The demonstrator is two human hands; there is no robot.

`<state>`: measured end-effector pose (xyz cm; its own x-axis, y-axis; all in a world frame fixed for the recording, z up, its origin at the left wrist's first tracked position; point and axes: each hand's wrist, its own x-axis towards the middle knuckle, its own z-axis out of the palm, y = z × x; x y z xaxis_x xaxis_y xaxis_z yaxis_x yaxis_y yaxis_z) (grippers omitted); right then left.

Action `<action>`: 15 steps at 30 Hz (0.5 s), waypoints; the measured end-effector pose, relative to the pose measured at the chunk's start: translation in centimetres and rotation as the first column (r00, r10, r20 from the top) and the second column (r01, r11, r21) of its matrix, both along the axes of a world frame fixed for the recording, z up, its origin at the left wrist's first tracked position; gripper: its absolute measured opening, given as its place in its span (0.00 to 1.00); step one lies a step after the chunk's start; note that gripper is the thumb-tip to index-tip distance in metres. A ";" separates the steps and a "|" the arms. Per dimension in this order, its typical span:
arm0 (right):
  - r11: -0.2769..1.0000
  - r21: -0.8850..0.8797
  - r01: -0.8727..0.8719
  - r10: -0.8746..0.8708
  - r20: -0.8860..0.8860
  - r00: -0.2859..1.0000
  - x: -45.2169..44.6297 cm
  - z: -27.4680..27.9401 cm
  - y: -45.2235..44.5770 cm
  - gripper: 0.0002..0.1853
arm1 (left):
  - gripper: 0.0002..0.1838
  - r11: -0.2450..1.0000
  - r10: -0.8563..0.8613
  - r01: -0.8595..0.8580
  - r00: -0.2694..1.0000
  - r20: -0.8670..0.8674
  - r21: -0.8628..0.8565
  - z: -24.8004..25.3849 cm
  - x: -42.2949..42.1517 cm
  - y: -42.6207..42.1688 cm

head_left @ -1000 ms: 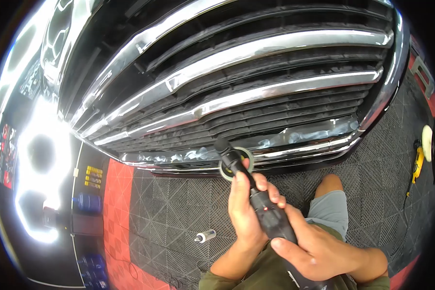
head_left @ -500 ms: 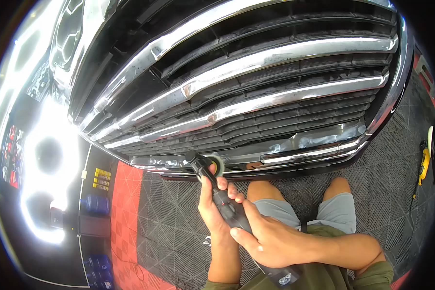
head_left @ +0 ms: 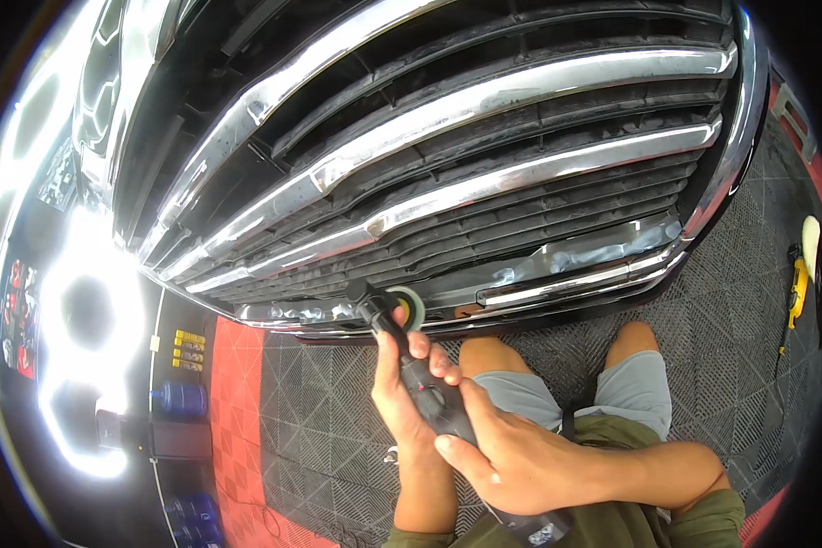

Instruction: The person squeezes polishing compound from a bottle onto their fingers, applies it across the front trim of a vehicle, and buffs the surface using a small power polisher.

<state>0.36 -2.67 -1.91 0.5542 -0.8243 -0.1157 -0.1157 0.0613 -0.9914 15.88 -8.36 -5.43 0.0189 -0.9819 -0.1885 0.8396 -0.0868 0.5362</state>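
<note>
Both my hands hold a slim black handheld polisher (head_left: pixel 426 388). My left hand (head_left: pixel 397 388) wraps around its neck, close to the angled head. My right hand (head_left: pixel 525 461) grips the body farther back, thumb lying along it. The round polishing pad (head_left: pixel 411 310), seen nearly edge-on, is at the lower chrome trim of a car's front grille (head_left: pixel 484 110); whether it touches the surface I cannot tell. Whitish smears (head_left: pixel 584 251) mark the trim right of the pad, and similar marks show to its left.
A yellow-and-black tool (head_left: pixel 797 288) with a pale pad (head_left: pixel 811 242) is at the far right. Blue water jugs (head_left: pixel 184 399) and several yellow-capped items (head_left: pixel 189 352) are on the left. Red tiles (head_left: pixel 237 402) border the grey patterned floor (head_left: pixel 329 447). A cord lies at the bottom.
The view has shifted, so the grille appears slightly farther left and up. The polisher's pad sits a little farther right along the lower trim. Both hands keep their grip.
</note>
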 end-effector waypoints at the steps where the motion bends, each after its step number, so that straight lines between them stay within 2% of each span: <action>1: 1.000 0.000 -0.001 0.001 0.000 1.000 -0.2 0.1 0.1 0.37 | 0.21 0.999 -0.029 0.030 0.999 0.031 -0.022 -0.1 -0.5 0.0; 4: 0.998 0.060 -0.002 0.002 0.010 1.000 -0.8 0.0 0.4 0.37 | 0.21 0.999 -0.030 0.030 0.999 -0.012 -0.023 -0.2 -0.6 0.1; 8: 0.998 -0.044 0.047 -0.047 -0.013 0.999 -1.1 0.0 0.3 0.36 | 0.20 0.997 -0.069 0.069 0.998 -0.007 -0.040 -0.3 -1.0 -0.1; 11: 0.999 0.051 0.017 -0.014 -0.062 0.998 -3.8 1.5 1.0 0.36 | 0.21 0.997 -0.073 0.073 0.997 -0.007 -0.035 -0.2 -3.4 0.5; 15: 0.993 0.026 0.112 -0.110 -0.058 0.992 -5.8 1.1 2.7 0.36 | 0.22 0.988 -0.146 0.145 0.989 -0.002 -0.048 -0.3 -6.5 1.2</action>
